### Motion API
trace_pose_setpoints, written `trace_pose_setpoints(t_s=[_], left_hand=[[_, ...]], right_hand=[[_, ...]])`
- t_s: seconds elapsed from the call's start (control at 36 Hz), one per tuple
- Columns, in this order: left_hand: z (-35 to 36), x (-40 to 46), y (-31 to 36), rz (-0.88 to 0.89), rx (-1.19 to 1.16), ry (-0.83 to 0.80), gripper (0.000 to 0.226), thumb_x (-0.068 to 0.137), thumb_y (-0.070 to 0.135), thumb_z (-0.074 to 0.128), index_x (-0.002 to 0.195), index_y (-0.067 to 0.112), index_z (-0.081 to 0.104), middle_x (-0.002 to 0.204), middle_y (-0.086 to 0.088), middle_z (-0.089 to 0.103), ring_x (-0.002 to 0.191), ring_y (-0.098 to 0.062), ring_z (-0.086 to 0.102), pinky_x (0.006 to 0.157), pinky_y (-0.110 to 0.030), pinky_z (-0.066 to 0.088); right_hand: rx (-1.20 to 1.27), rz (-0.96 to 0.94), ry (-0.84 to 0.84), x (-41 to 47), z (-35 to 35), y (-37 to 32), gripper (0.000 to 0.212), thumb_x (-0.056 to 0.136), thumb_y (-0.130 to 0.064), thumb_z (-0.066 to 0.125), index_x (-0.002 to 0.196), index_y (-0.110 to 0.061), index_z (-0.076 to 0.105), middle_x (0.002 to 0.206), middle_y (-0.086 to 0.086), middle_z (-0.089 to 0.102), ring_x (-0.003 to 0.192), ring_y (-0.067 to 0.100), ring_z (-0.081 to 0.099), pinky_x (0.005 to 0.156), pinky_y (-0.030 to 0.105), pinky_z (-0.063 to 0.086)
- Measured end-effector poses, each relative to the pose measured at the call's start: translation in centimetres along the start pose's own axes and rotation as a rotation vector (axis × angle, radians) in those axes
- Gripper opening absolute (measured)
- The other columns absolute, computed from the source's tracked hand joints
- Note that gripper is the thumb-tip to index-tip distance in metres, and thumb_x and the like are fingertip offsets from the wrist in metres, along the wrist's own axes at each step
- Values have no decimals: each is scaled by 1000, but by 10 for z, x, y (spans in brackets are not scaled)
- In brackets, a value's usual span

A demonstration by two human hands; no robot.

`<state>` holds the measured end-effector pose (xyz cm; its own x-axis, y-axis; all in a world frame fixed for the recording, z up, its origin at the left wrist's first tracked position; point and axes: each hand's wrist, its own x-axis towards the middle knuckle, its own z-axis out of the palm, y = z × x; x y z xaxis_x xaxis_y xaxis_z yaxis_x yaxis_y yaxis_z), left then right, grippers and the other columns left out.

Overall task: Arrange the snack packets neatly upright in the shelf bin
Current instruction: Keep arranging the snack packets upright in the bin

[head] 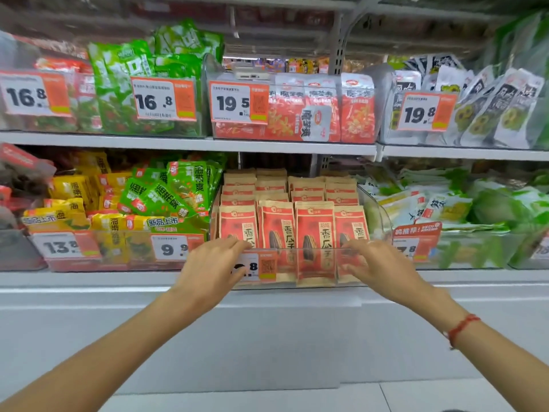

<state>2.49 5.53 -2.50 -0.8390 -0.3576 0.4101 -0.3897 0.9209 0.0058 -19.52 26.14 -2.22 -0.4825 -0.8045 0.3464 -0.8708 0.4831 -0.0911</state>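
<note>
Both hands, left (211, 263) & right (375, 264), rest w/ fingers relaxed, grasping nothing, on front rim of clear bin (309, 251) on lower shelf (89, 279), red packets (315, 233) inside standing upright in neat rows

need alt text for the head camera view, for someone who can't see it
Both hands, left hand and right hand, reach to the front wall of a clear shelf bin holding upright rows of red sunflower seed packets. Neighbouring bins hold green, yellow and white snacks behind price tags.
</note>
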Motion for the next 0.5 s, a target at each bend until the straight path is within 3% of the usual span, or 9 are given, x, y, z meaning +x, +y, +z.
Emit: trace_pose_setpoints(t_s=[0.08, 0.14, 0.31, 0.42, 0.5], left_hand=[[12, 1, 4, -64, -30, 98, 40, 64, 27, 88, 98, 21, 70, 84, 6, 70, 75, -21, 68, 51, -27, 48], [16, 2, 5, -70, -45, 153, 42, 58, 27, 91, 92, 21, 68, 78, 7, 67, 69, -19, 66, 51, -25, 45], [21, 10, 2, -123, -112, 179, 31, 74, 30, 82, 98, 21, 65, 92, 8, 69, 87, -19, 64, 68, -28, 36], [15, 20, -2, -110, -132, 211, 29, 82, 35, 74, 107, 22, 64, 102, 7, 68, 99, -18, 60, 73, -27, 33], [8, 35, -8, -124, -135, 243, 32, 83, 36, 73, 109, 21, 64, 106, 4, 68, 100, -20, 59, 75, -30, 37]], right_hand=[[80, 50, 62, 3, 9, 2, 26, 85, -31, 71, 108, -21, 68, 91, -5, 73, 86, 17, 65, 67, 31, 50], [118, 54, 75, 7, 9, 1, 24, 82, -28, 74, 104, -19, 70, 88, -5, 73, 82, 17, 65, 67, 32, 51], [129, 17, 76, 8, 7, 3, 22, 84, -27, 72, 104, -19, 69, 85, -7, 70, 75, 8, 58, 58, 20, 37], [166, 9, 93, 16, 1, 7, 16, 84, -28, 73, 99, -23, 69, 73, -24, 54, 70, -4, 52, 56, 11, 30], [211, 1, 89, 30, -7, 8, 12, 83, -26, 73, 93, -26, 68, 73, -22, 54, 71, -6, 52, 55, 12, 32]])
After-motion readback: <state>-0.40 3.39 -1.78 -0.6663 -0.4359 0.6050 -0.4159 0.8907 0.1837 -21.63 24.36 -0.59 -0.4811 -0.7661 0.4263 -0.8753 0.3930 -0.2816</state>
